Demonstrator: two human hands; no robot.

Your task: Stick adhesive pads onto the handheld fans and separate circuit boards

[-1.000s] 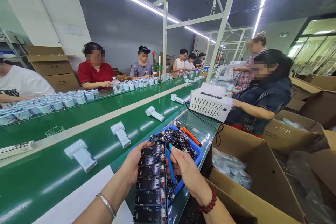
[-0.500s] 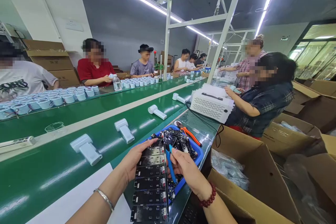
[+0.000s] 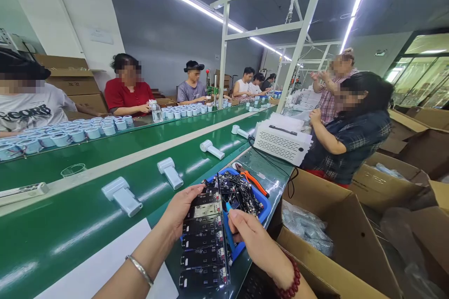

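Observation:
My left hand (image 3: 184, 205) is closed on the left edge of a panel of black circuit boards (image 3: 203, 242), tilted up over the bin. Several boards are joined in a column along a thin rail at its right. My right hand (image 3: 250, 233) is closed round a pair of blue-handled pliers (image 3: 228, 231) at that rail; the jaws are hidden. Behind and beneath the panel, a blue plastic bin (image 3: 267, 205) holds a heap of loose circuit boards (image 3: 242, 191). Orange-handled pliers (image 3: 254, 181) lie across the bin's far right rim.
White-blue handheld housings (image 3: 122, 196) lie along the green conveyor belt (image 3: 80, 229). White paper (image 3: 115, 261) is at my left. A white slotted box (image 3: 280, 140) stands beyond the bin. Open cartons (image 3: 351, 243) crowd the right. Co-workers sit across the belt and at the right.
The panel and both hands have shifted slightly, the panel's lower end rising a little. The housings on the belt have moved slightly right. A co-worker at the right has raised both hands.

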